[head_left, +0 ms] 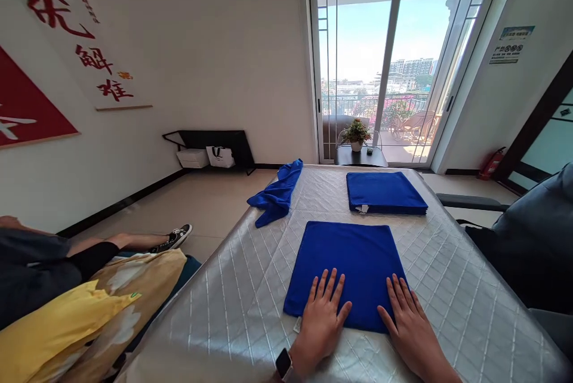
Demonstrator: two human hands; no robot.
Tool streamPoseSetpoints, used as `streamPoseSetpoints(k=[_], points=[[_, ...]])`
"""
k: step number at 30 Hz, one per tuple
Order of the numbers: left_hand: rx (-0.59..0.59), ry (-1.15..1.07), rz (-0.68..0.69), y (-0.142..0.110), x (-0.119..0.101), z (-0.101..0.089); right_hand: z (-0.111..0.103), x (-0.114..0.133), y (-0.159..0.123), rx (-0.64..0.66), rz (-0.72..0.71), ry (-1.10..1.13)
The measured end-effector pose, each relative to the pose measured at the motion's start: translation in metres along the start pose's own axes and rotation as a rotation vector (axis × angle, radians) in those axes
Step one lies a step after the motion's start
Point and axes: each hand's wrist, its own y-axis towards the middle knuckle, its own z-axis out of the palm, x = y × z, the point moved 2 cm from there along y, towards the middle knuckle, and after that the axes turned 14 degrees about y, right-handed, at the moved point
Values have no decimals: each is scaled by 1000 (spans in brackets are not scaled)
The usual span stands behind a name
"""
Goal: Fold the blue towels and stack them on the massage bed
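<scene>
A blue cloth (344, 252) lies spread out as a flat square on the silver quilted table cover (233, 293). My left hand (323, 314) rests palm down on its near left part, fingers spread, with a small white tag (298, 324) poking out by the wrist. On the near right edge lies my right hand (407, 320), also flat with fingers stretched out. Farther back is a neat stack of folded blue cloths (387, 192) with a white tag at its front. A crumpled blue cloth (278, 195) hangs partly over the far left edge.
To the left, a person's leg (134, 243) stretches beside a yellow cushion (67, 329) and a patterned blanket (134, 275). A dark chair (532, 240) stands close on the right. Beyond the table's far edge, a small stand (360, 158) holds a potted plant (356, 135).
</scene>
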Motion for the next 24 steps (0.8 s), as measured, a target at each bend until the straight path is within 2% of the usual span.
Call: streamPoseSetpoints(k=[4, 9, 12, 15, 17, 20, 22, 24], points=[[55, 38, -218, -35, 45, 12, 1, 1, 1, 29, 61, 16], [101, 22, -293, -63, 64, 32, -3, 4, 1, 102, 111, -3], [152, 12, -297, -68, 73, 36, -8, 0, 4, 175, 142, -36], [165, 13, -325, -52, 81, 20, -17, -5, 20, 169, 138, -40], [96, 8, -286, -23, 73, -1, -24, -7, 38, 121, 107, -32], [-36, -53, -53, 36, 31, -29, -25, -7, 65, 86, 79, -31], [-83, -113, 101, 71, -8, -34, -18, -7, 76, 89, 84, -38], [-83, -147, 191, 93, -41, -27, -9, -10, 80, 93, 92, -46]])
